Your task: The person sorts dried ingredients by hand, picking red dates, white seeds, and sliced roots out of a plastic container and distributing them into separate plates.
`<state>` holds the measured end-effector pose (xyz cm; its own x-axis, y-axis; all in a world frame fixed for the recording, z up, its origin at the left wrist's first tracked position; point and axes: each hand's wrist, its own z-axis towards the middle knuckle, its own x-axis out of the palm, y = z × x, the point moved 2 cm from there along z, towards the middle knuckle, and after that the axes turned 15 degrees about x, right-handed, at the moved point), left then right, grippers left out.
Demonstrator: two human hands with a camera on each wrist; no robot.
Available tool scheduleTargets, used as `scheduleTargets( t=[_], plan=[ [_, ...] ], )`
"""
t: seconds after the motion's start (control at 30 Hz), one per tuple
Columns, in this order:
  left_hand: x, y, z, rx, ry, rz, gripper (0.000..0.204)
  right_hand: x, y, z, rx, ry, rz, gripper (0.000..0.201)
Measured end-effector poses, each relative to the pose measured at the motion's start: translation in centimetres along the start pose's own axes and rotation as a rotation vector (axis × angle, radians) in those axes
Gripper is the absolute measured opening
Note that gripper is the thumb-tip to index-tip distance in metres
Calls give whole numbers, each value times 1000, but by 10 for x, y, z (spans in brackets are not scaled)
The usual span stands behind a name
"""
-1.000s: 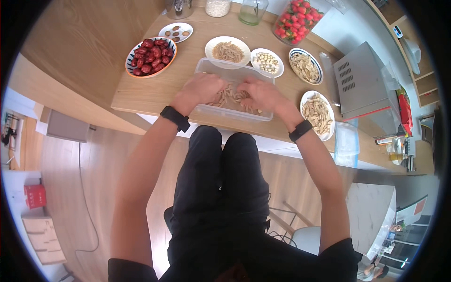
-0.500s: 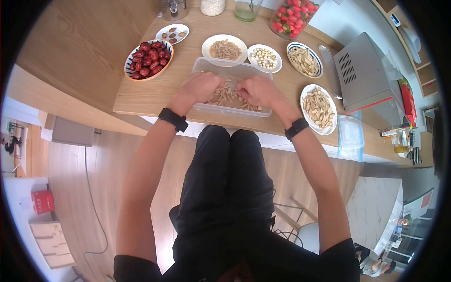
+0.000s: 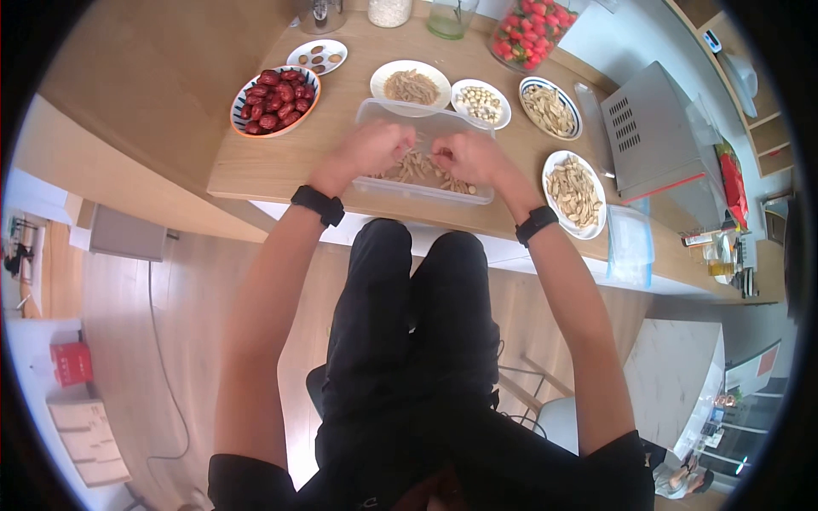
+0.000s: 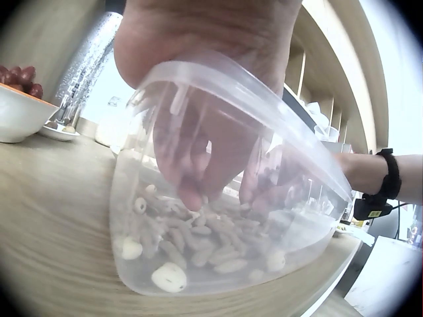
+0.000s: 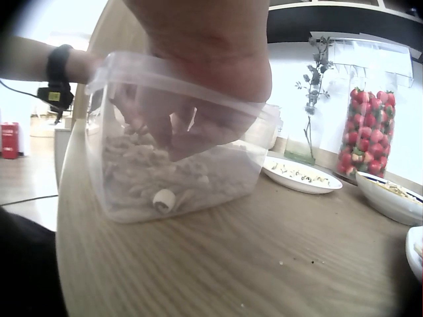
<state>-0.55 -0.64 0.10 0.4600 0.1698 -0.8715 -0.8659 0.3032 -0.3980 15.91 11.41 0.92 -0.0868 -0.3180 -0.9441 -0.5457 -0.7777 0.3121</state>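
Observation:
A clear plastic container (image 3: 477,198) stands near the counter's front edge, with pale dried pieces (image 3: 415,167) and some round white lotus seeds (image 4: 169,277) scattered over its bottom. My left hand (image 3: 371,146) reaches in over the left side, thumb and finger pinched together on a small pale dried piece low over the rest. Opposite it, my right hand (image 3: 469,155) has curled fingers, its thumb and fingertips pinching at the dried pieces inside. In the right wrist view those fingertips show blurred through the container wall (image 5: 119,198), and much of their hold is hidden.
Behind the container are a plate of dried strips (image 3: 415,85) and a plate of lotus seeds (image 3: 480,104). A bowl of red dates (image 3: 273,102) sits left. Pale slices fill a bowl (image 3: 550,108) and an oval plate (image 3: 573,196) at right, near a grey microwave (image 3: 652,128).
My left hand has risen slightly over the container and its fingertips have drawn together. The right hand stays on its side, fingers now more tightly curled. The head view has shifted slightly.

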Motion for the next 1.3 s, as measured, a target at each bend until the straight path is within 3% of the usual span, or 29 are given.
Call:
scheduleTargets(
  t=[0.17, 0.43, 0.63, 0.8, 0.9, 1.0, 1.13, 1.2, 1.3],
  plan=[
    [-1, 6, 6, 2, -63, -187, 20, 0, 1, 4, -28, -5, -27, 14],
    [1, 13, 9, 37, -177, -131, 18, 2, -2, 3, -37, 4, 32, 15],
    [9, 12, 5, 87, -171, -60, 19, -15, -7, 14, -38, 31, 305, 15],
    [8, 14, 5, 80, -187, -56, 20, -44, -10, 66, 30, -264, 338, 18],
    [1, 10, 5, 53, -188, -139, 21, -25, -24, 103, 130, -304, 302, 19],
    [2, 13, 8, 73, -215, -154, 23, -19, -12, 90, 23, -467, 341, 15],
    [2, 14, 6, 48, -259, -291, 24, -25, 6, 32, -63, -342, 319, 20],
    [2, 12, 7, 42, -246, -332, 25, -19, 6, 15, -82, -78, 178, 24],
    [-2, 5, 7, -11, -300, -460, 21, 0, -1, 6, -170, -100, -6, 29]
  ],
)
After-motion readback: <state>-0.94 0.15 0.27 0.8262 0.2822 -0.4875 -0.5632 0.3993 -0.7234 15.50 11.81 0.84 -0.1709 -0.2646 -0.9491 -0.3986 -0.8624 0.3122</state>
